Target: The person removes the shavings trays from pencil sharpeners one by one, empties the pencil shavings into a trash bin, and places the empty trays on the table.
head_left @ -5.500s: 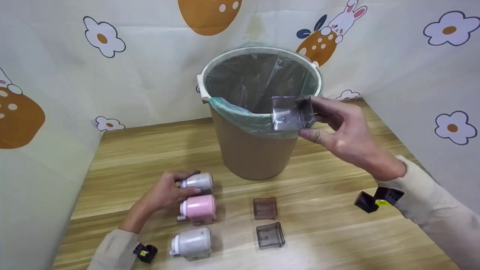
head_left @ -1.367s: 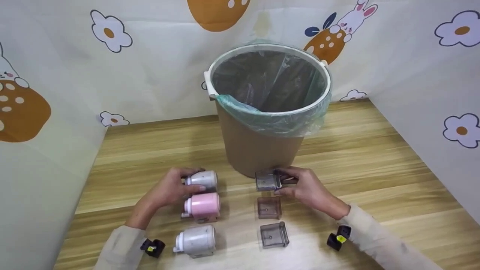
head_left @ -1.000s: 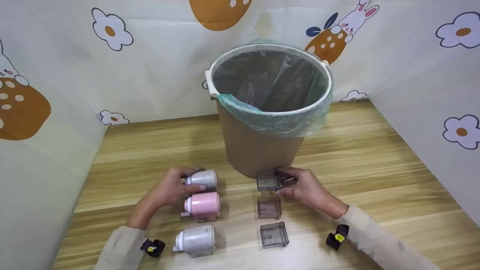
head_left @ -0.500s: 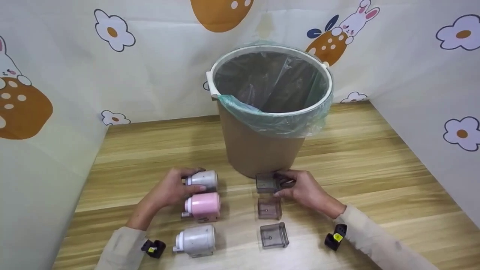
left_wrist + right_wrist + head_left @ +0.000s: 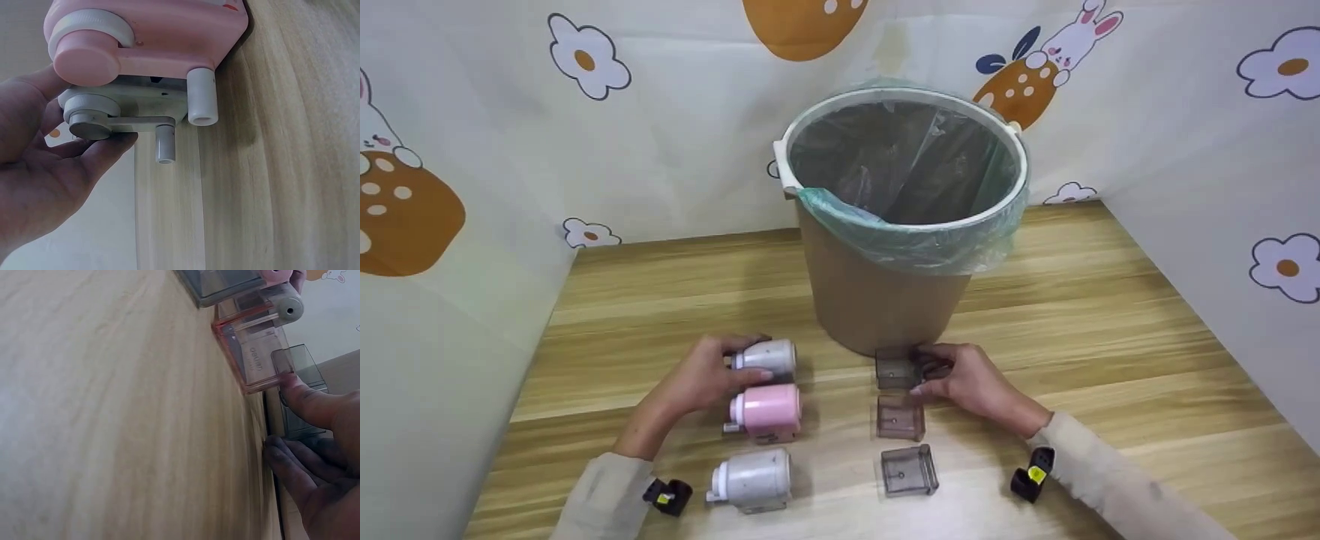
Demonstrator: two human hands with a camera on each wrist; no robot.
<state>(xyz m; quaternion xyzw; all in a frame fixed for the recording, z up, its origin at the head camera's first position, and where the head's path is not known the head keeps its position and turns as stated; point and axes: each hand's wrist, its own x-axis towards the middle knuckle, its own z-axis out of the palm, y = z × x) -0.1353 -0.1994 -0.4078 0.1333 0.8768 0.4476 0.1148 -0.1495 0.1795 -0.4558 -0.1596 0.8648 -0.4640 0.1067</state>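
My left hand (image 5: 699, 381) grips the far grey crank pencil sharpener (image 5: 772, 357), thumb on its near side. The pink pencil sharpener (image 5: 771, 407) lies beside it, and another grey sharpener (image 5: 751, 478) is nearest me. In the left wrist view, the cranks of the held sharpener (image 5: 93, 107) and the pink one hang side by side. At the bin's foot, my right hand (image 5: 976, 381) pinches a clear grey shavings drawer (image 5: 895, 370) by its right end. Close before it sits a clear pinkish drawer (image 5: 898, 418), then another grey drawer (image 5: 907, 471).
A brown waste bin (image 5: 877, 300) with a white rim and green plastic liner stands behind the drawers. Patterned cloth walls (image 5: 682, 150) enclose the wooden table (image 5: 1072, 322) at the back and sides.
My right hand has brought the drawer down from in front of the bin's rim to the table, then shifted it slightly towards me. My left hand keeps its hold on the sharpener.
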